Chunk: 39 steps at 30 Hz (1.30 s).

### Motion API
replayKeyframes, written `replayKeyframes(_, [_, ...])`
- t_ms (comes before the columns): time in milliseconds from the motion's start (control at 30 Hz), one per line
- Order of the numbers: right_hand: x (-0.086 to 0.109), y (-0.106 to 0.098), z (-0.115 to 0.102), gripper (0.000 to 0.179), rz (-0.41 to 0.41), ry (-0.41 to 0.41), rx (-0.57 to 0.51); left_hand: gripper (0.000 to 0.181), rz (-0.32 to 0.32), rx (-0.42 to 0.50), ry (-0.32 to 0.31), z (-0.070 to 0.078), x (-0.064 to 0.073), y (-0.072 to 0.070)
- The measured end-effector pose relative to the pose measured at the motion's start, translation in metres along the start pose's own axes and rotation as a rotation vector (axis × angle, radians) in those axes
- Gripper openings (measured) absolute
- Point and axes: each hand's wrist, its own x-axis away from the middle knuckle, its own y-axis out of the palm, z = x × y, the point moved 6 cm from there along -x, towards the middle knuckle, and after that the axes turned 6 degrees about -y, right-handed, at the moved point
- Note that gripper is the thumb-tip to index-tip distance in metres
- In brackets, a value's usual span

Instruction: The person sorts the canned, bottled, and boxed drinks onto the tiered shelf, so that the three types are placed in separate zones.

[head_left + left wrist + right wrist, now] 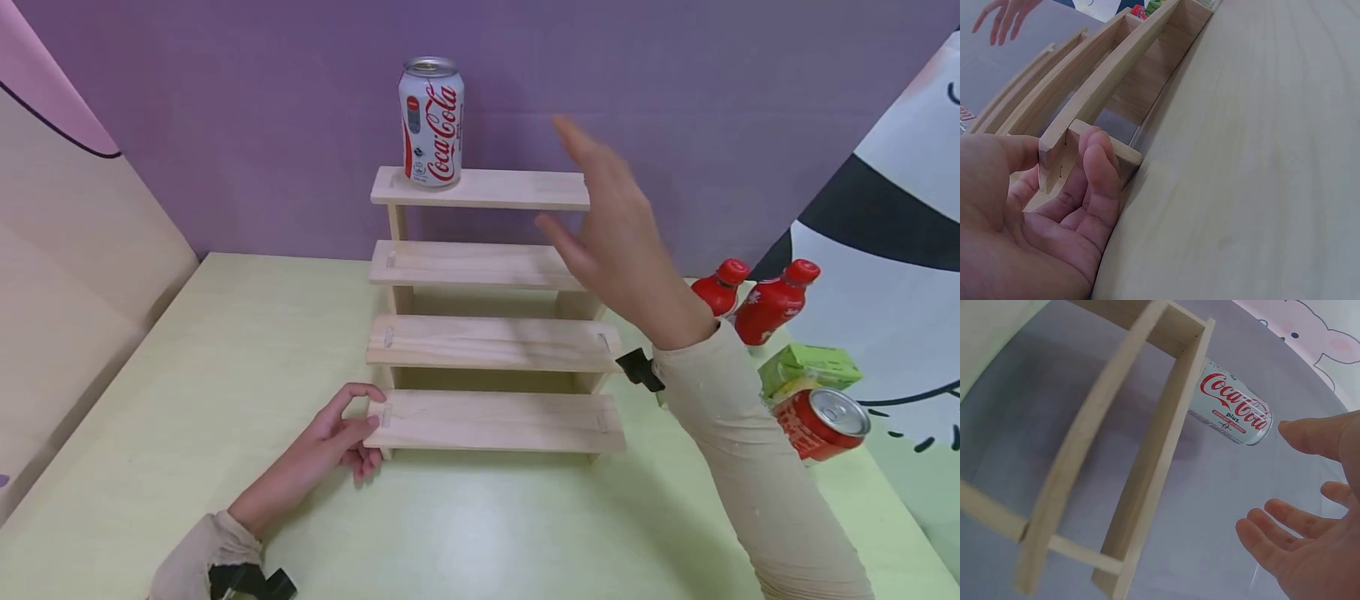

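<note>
Head view: a four-tiered wooden rack (495, 343) stands on the pale table (142, 417) before a purple backdrop (675, 75). A white Coca-Cola can (432, 125) stands upright on the top board (517, 190), near its left end. The left hand (337, 437) grips the left end of the lowest board (495, 421); the left wrist view shows the fingers curled round this end and beneath it, a narrow hold on the wood. The right hand (618, 229) is raised at the right end of the top board, which it partly hides from the head camera. Its grip is wide, the thumb well apart from the fingers. In the right wrist view, a gap separates this hand from the can, whose label there reads "plus" below the brand name. At the right side of the table are two red bottles (772, 304) with red caps, a green carton (817, 367) and a red can (810, 427), grouped close together beyond the right forearm.
</note>
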Motion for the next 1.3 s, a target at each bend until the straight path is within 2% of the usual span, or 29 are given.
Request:
replayKeyframes(233, [0.026, -0.010, -0.002, 0.073, -0.011, 0.013, 0.012, 0.032, 0.014, 0.008, -0.022, -0.003, 0.000, -0.001])
replayKeyframes(467, [0.050, -0.021, -0.004, 0.076, -0.039, 0.048, 0.050, 0.031, -0.002, -0.008, -0.001, 0.000, 0.001, -0.001])
replayKeyframes(867, [0.090, -0.024, 0.001, 0.074, -0.119, 0.135, 0.111, 0.033, -0.016, 0.004, 0.008, 0.002, 0.002, 0.002])
replayKeyframes(1133, [0.118, -0.016, 0.018, 0.069, -0.180, 0.259, 0.088, 0.032, -0.022, -0.009, 0.003, 0.002, 0.002, 0.000])
replayKeyframes(1300, [0.124, 0.003, 0.016, 0.059, -0.215, 0.163, 0.090, 0.032, -0.017, -0.005, 0.013, 0.002, 0.000, 0.002])
